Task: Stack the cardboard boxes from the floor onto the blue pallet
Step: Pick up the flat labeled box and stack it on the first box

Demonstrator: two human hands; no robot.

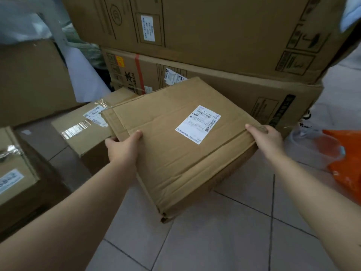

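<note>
A flat brown cardboard box [172,153] with a white shipping label on top is tilted above the tiled floor at the centre of the head view. My left hand [123,147] grips its left edge, thumb on top. My right hand [267,139] grips its right edge, thumb on the top face. A smaller taped box [86,132] stands on the floor just left of and behind it. Two large boxes [214,36] are stacked behind. No blue pallet is in view.
More cardboard boxes stand at the left: one large [33,81], one near the lower left edge [17,173]. An orange plastic bag [345,165] and a clear bag lie on the floor at right. Pale tiled floor [224,241] spreads in the foreground.
</note>
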